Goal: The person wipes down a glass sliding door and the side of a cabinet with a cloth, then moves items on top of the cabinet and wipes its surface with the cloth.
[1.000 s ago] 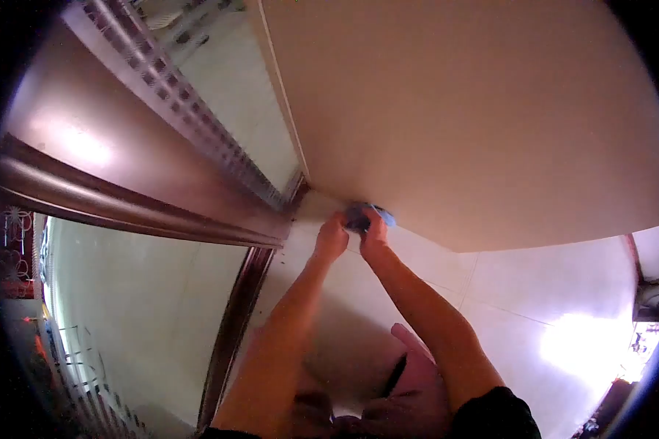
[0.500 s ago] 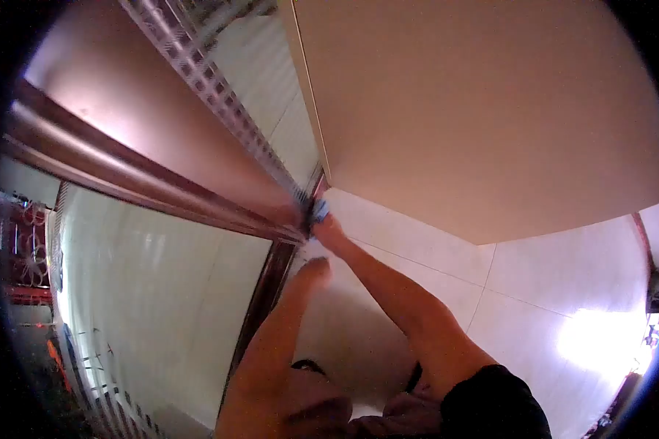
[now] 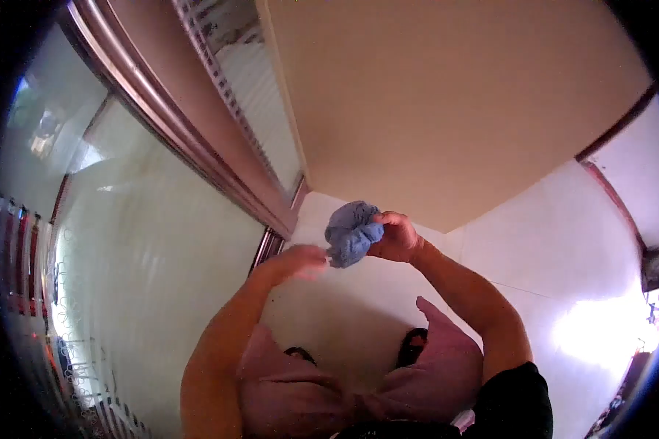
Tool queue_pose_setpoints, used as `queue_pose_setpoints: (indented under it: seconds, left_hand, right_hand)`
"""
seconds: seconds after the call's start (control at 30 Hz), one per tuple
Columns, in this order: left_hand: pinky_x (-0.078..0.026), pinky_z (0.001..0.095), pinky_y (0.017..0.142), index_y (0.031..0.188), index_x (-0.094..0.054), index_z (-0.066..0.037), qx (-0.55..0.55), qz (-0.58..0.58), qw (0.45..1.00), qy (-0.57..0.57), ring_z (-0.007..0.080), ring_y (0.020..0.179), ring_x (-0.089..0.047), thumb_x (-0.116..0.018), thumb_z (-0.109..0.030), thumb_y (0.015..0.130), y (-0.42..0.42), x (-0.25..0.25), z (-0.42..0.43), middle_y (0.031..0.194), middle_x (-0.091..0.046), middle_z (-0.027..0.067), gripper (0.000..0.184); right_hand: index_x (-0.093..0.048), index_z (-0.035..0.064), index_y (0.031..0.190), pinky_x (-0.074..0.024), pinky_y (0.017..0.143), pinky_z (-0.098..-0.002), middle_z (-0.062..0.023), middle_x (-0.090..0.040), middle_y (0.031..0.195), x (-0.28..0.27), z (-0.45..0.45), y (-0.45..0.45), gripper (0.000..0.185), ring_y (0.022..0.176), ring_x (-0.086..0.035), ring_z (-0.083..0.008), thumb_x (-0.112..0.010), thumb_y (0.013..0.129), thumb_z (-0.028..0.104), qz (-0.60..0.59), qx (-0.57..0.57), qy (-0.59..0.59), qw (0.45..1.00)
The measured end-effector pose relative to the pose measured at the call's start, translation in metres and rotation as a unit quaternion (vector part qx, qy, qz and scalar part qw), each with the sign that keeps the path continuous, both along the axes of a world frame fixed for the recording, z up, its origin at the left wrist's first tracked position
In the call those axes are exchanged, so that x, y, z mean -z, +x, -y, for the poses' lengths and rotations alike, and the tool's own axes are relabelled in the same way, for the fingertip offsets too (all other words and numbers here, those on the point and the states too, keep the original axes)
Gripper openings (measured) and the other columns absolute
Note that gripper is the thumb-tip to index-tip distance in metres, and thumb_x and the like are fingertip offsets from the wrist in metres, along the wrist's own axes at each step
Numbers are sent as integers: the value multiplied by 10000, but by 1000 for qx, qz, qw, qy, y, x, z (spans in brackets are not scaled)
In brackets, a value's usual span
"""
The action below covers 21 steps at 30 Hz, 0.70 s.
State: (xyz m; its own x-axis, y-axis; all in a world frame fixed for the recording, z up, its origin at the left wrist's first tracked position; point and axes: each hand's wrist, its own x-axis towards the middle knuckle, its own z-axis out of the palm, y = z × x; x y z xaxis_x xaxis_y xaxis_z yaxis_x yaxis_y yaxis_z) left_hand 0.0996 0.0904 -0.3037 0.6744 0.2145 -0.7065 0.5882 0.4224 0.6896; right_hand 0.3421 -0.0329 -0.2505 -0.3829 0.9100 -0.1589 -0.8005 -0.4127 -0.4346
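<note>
A crumpled blue cloth hangs in front of me above the floor. My right hand is closed on its right side, thumb on top. My left hand is beside the cloth's lower left end. Its fingers are smeared by motion, and I cannot tell whether they touch the cloth. Behind both hands is the corner where a brown door frame meets the floor.
A large flat beige panel stands ahead and to the right. Pale floor tiles lie below, with a bright glare at right. Metal bars show at far left. My feet are under my knees.
Both hands have come up and back from the foot of the door frame. The cloth, bunched low in my right hand before, is now lifted closer and more spread.
</note>
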Motion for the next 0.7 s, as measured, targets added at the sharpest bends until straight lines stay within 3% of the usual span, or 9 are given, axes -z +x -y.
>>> queue_pose_setpoints:
  seconds: [0.03,0.07,0.13,0.27,0.33,0.37,0.47,0.6,0.7]
  left_hand:
    - [-474,475,961,1237,-559,-98,-83,103,986,-106,195,1168,-547,-540,-433,948,8,-12,-7,1177,-605,38,443]
    - [-487,480,936,1280,-529,-97,-113,216,951,-192,220,1158,-563,-517,-453,958,16,-18,-12,1178,-609,63,480]
    - [-479,417,946,1309,-525,-60,-104,252,932,-238,222,1122,-577,-575,-381,940,43,-53,-7,1244,-585,87,492]
    - [-501,321,828,1238,-589,-31,-170,196,960,102,157,968,-607,-636,-305,923,83,-95,35,1110,-639,64,420]
    - [-497,288,773,1186,-625,-19,-177,183,939,231,125,904,-603,-666,-280,909,87,-75,23,1038,-657,50,383]
    - [-485,285,768,1101,-656,-29,-244,215,919,225,111,853,-595,-678,-290,900,92,-77,27,947,-655,32,330]
    - [-489,269,712,1041,-655,-45,-260,228,918,192,105,808,-587,-690,-271,887,89,-109,15,901,-640,16,276]
    - [-489,281,692,1079,-614,-58,-278,218,903,245,130,829,-594,-713,-235,859,104,-136,8,941,-626,14,300]
    - [-484,332,768,1063,-587,-48,-240,229,804,493,202,874,-596,-722,-202,819,123,-132,17,955,-625,68,319]
  right_hand:
    - [-493,51,1338,-385,1068,-456,-135,-589,1295,-5,4,3,549,1219,-536,-284,-586,855,296,-1,35,-8,999]
    - [-486,44,1342,-385,1070,-457,-137,-593,1290,-1,6,0,552,1212,-541,-291,-586,865,302,-2,71,-19,997]
    - [-493,32,1331,-395,1063,-452,-137,-607,1269,2,10,-3,526,1185,-559,-297,-582,883,294,24,117,-23,993]
    - [-579,5,1226,-481,965,-387,-111,-661,1164,-9,26,7,370,1076,-624,-255,-565,916,205,139,165,-14,976]
    - [-584,2,1220,-504,932,-366,-97,-667,1152,-4,21,14,354,1054,-637,-229,-572,917,185,223,174,6,959]
    - [-605,-17,1176,-527,860,-328,-99,-672,1101,-16,26,24,323,983,-648,-193,-591,928,189,248,156,-23,956]
    - [-632,-26,1116,-528,811,-325,-90,-685,974,-16,39,38,343,872,-645,-165,-651,911,248,386,199,-36,900]
    - [-654,-23,1093,-516,792,-316,-71,-682,950,-13,56,62,408,859,-624,-147,-657,912,343,522,174,-37,834]
    - [-607,-17,1170,-515,834,-339,-83,-667,1026,5,66,68,479,898,-630,-168,-597,937,401,472,185,-67,859]
